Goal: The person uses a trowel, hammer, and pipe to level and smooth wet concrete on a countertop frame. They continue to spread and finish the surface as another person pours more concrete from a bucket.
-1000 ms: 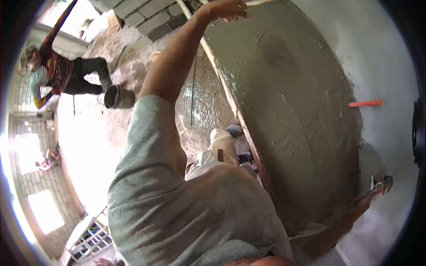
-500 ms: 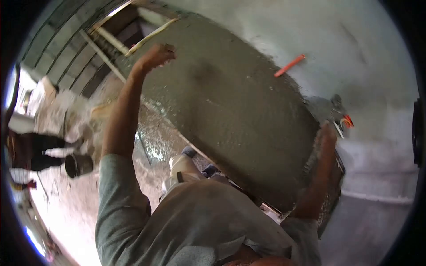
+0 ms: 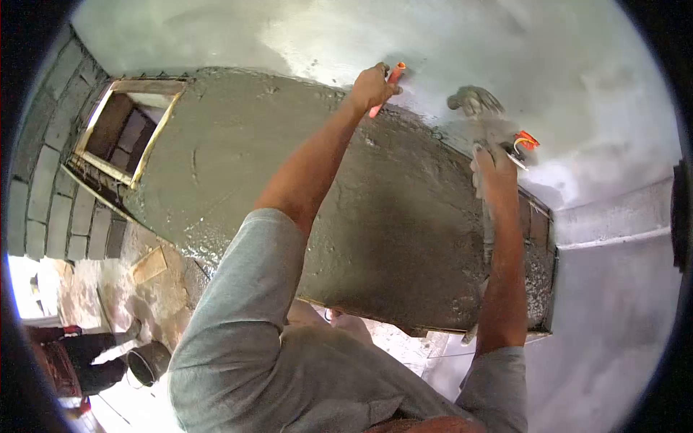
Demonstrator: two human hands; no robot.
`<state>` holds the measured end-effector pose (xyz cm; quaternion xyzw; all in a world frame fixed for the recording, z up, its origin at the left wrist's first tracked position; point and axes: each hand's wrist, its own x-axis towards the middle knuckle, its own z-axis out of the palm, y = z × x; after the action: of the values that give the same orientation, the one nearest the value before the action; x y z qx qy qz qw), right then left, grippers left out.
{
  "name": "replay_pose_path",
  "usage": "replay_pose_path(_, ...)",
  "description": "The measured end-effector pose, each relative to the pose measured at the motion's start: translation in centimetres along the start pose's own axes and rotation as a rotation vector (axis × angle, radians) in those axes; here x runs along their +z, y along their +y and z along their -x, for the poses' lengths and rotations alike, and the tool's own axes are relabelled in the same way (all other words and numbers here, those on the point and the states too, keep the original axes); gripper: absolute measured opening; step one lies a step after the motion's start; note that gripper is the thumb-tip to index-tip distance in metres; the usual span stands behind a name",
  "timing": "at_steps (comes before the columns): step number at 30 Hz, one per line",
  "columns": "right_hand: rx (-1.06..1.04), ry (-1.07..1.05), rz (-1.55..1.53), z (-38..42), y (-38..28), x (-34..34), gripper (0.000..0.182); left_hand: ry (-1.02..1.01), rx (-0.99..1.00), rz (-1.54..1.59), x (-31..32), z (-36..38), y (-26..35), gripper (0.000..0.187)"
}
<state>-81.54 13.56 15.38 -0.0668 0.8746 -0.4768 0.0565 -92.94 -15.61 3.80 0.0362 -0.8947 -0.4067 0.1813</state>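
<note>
The left hand [image 3: 372, 86] is clenched around a short orange plastic pipe [image 3: 388, 85] that juts from the wall at the upper edge of the wet grey cement render [image 3: 289, 180]. The pipe's long axis runs diagonally, its free end pointing up and to the right in the head view. The right hand [image 3: 494, 172] grasps a cement-caked trowel [image 3: 476, 105] with an orange handle end [image 3: 526, 138], pressed against the render's edge where it meets the smooth pale plaster [image 3: 469, 36]. The render is rough and glistening. Left of it sits a wooden-framed opening [image 3: 130, 126] in grey block wall [image 3: 43, 180]. Below, a dark bucket [image 3: 148, 363] stands on the dusty floor beside another person [image 3: 72, 353].
</note>
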Motion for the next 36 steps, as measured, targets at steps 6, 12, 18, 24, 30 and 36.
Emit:
replay_pose_path(6,-0.144,0.009,0.206,-4.0,-4.5,1.8,0.043,-0.092,0.143,-0.011,1.3,-3.0,-3.8,0.045)
replay_pose_path(12,-0.320,-0.021,0.262,-9.5,-6.9,5.1,0.053,0.034,0.190,0.099,1.4,-2.4,-5.6,0.034)
replay_pose_path(18,-0.380,-0.031,0.523,-15.0,-4.9,8.0,0.052,-0.099,0.125,0.046,1.1,-2.9,-5.2,0.043)
replay_pose_path(24,-0.307,0.035,0.405,-12.6,-8.2,7.3,0.051,-0.078,0.184,0.059,1.8,-3.2,-4.9,0.041)
replay_pose_path(30,-0.453,0.048,0.495,-14.6,-4.1,7.4,0.052,-0.071,0.180,0.034,1.6,-2.9,-4.1,0.039)
replay_pose_path(36,-0.313,0.007,0.327,-13.1,-4.9,7.4,0.051,-0.101,0.092,0.044,1.2,-2.5,-3.3,0.037)
